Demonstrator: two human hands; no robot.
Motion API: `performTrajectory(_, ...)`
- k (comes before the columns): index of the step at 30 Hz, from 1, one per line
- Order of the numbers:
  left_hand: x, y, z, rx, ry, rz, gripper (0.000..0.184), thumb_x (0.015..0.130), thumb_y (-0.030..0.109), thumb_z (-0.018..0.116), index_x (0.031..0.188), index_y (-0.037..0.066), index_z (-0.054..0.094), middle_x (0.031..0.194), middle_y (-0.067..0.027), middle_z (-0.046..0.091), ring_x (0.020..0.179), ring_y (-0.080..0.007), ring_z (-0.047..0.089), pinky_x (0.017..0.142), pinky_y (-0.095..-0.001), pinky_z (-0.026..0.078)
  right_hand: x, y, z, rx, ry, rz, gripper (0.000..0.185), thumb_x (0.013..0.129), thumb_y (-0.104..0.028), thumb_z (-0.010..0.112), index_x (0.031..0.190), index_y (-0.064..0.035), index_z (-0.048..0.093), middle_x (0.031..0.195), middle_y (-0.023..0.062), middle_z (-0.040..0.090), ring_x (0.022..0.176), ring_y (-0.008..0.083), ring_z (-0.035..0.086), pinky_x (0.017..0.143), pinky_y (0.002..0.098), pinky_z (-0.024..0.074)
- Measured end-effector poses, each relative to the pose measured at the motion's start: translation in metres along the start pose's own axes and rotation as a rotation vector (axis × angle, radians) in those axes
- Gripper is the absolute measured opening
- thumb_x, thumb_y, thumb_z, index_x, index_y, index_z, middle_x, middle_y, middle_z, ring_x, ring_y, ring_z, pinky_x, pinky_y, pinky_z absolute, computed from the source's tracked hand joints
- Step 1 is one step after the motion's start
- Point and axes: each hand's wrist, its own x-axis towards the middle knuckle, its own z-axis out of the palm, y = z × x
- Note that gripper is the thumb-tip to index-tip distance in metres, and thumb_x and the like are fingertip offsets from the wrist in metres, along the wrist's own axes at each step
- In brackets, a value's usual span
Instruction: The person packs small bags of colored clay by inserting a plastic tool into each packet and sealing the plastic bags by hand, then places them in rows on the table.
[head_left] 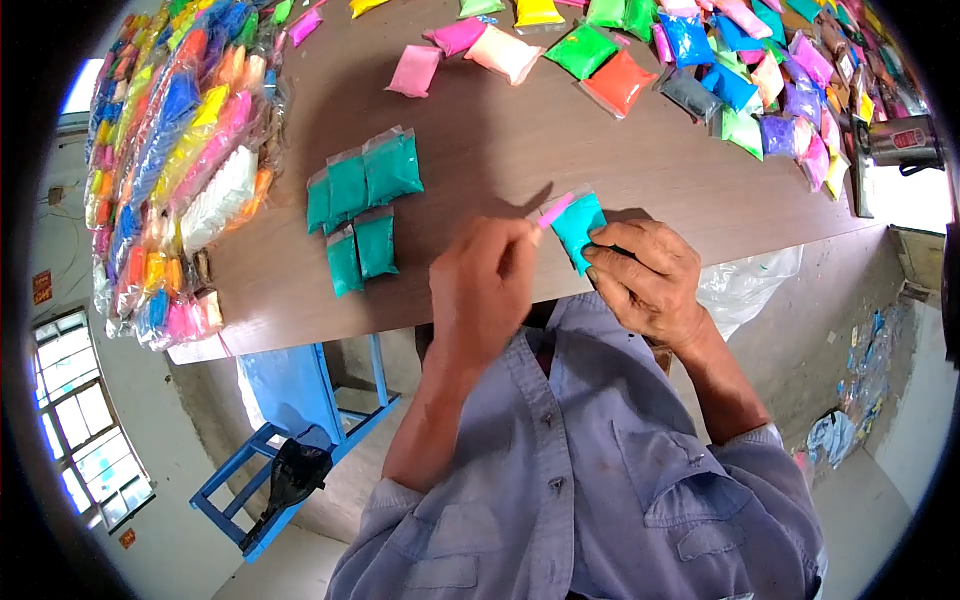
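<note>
A teal packet in clear wrap (577,232) is pinched between the thumb and fingers of my right hand (645,275), just over the table's near edge. My left hand (482,285) has its fingers closed on a thin pink stick (556,209), whose far end lies at the top of that packet. To the left on the table, several more teal packets (393,168) lie in two rows, the lower row holding two, one of them a narrower packet (344,262).
Long strips of colored packets (190,150) cover the table's left side. Loose packets (730,85) are heaped at the back right, with a red one (618,84) nearer the middle. A blue stool (300,400) stands below left; a clear plastic bag (745,290) hangs at the right.
</note>
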Motion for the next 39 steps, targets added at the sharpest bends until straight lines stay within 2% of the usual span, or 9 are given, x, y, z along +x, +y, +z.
performTrajectory(14,-0.003,-0.016,0.012,0.083,0.077,0.088,0.005,0.091,0.011,0.072,0.091,0.009,0.067,0.082,-0.0080,0.067,0.070,-0.0320,0.067,0.059,-0.0425,0.052,0.002,-0.001,0.002,-0.003,0.022,0.006,0.021,0.070,-0.004,0.081,0.090,-0.0079,0.075,0.100,0.0045,0.072,0.084,0.0249,0.069,0.073,0.0356,0.0581)
performTrajectory(17,-0.006,-0.004,0.009,0.035,0.026,0.094,0.005,0.091,0.012,0.073,0.092,0.009,0.068,0.082,-0.0078,0.066,0.069,-0.0321,0.066,0.059,-0.0421,0.052,0.002,-0.002,0.002,0.005,0.010,0.010,0.020,0.071,-0.004,0.080,0.090,-0.0078,0.075,0.100,0.0044,0.072,0.084,0.0250,0.069,0.073,0.0355,0.0581)
performTrajectory(19,-0.005,0.000,0.013,0.074,-0.050,0.149,0.008,0.088,0.003,0.073,0.095,0.004,0.070,0.084,-0.0130,0.069,0.071,-0.0318,0.068,0.062,-0.0387,0.053,0.004,-0.001,0.002,0.002,0.025,0.004,0.020,0.071,-0.003,0.080,0.090,-0.0077,0.075,0.099,0.0043,0.072,0.083,0.0250,0.069,0.072,0.0353,0.0581)
performTrajectory(23,0.018,-0.016,0.014,0.202,-0.051,0.165,0.005,0.090,0.003,0.069,0.095,0.004,0.070,0.087,-0.0127,0.070,0.077,-0.0326,0.069,0.065,-0.0405,0.054,0.001,0.001,0.003,0.011,0.045,-0.008,0.020,0.071,-0.003,0.080,0.089,-0.0077,0.076,0.099,0.0045,0.072,0.083,0.0247,0.069,0.072,0.0350,0.0580)
performTrajectory(28,0.028,-0.003,0.007,0.094,-0.069,0.149,0.003,0.090,0.005,0.069,0.093,0.004,0.068,0.089,-0.0118,0.070,0.078,-0.0338,0.069,0.067,-0.0425,0.054,0.002,-0.001,0.000,-0.001,0.014,0.014,0.018,0.071,-0.003,0.080,0.088,-0.0083,0.076,0.098,0.0041,0.072,0.084,0.0239,0.069,0.072,0.0344,0.0579)
performTrajectory(30,0.027,0.006,0.008,0.142,-0.207,0.296,0.005,0.088,0.005,0.070,0.093,0.005,0.069,0.088,-0.0111,0.069,0.078,-0.0342,0.068,0.067,-0.0433,0.054,0.002,0.000,0.002,0.003,0.020,0.006,0.018,0.071,-0.003,0.080,0.088,-0.0083,0.076,0.098,0.0038,0.072,0.084,0.0238,0.069,0.072,0.0344,0.0578)
performTrajectory(33,0.033,0.013,0.010,0.279,-0.276,0.275,0.009,0.086,0.006,0.072,0.095,0.006,0.070,0.087,-0.0107,0.067,0.076,-0.0344,0.068,0.066,-0.0436,0.054,0.000,0.002,0.001,-0.004,0.023,-0.013,0.018,0.071,-0.004,0.080,0.087,-0.0083,0.076,0.098,0.0035,0.072,0.084,0.0234,0.069,0.072,0.0345,0.0576)
performTrajectory(37,0.047,-0.009,0.013,0.365,-0.141,0.317,0.007,0.087,0.005,0.072,0.094,0.005,0.071,0.086,-0.0125,0.068,0.074,-0.0327,0.068,0.065,-0.0404,0.054,-0.001,0.003,-0.003,0.010,-0.012,-0.024,0.018,0.072,-0.002,0.079,0.089,-0.0076,0.076,0.099,0.0052,0.072,0.083,0.0251,0.068,0.072,0.0348,0.0575)
performTrajectory(39,0.046,-0.009,0.008,0.098,0.037,0.150,0.005,0.088,0.005,0.072,0.093,0.003,0.071,0.084,-0.0131,0.069,0.070,-0.0263,0.068,0.064,-0.0356,0.053,-0.003,0.003,-0.006,0.088,0.025,0.029,0.017,0.075,-0.001,0.078,0.091,-0.0062,0.076,0.100,0.0075,0.072,0.084,0.0250,0.069,0.073,0.0340,0.0572)
